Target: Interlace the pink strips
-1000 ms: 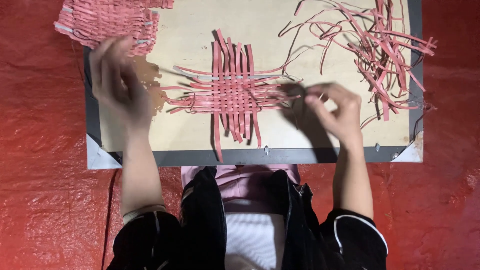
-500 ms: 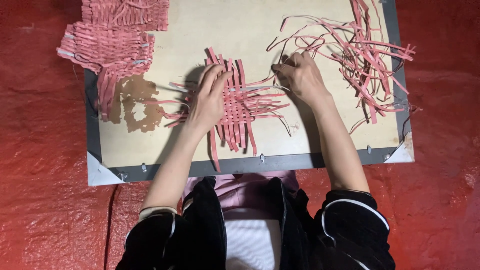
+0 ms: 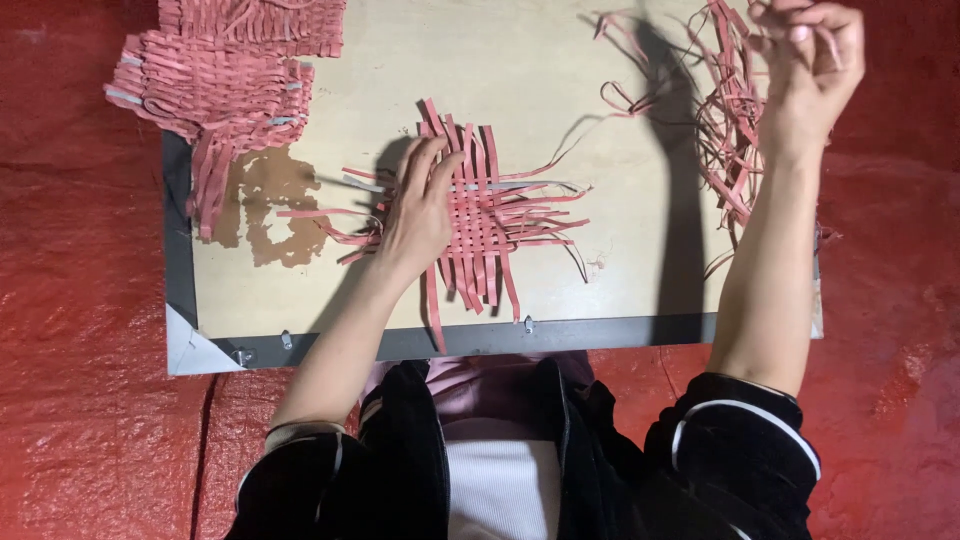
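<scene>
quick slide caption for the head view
Left hand flat on a half-woven pink strip mat on a wooden board; right hand at the loose strip pile.

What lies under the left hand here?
The left hand rests flat on the half-woven pink strip mat, which lies on the wooden board. The weave beneath the palm is hidden.

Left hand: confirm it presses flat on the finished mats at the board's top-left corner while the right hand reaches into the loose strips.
Not quite. In the head view the left hand presses on the half-woven mat at mid-board, not the finished mats. The right hand does reach into the loose strips.
</scene>
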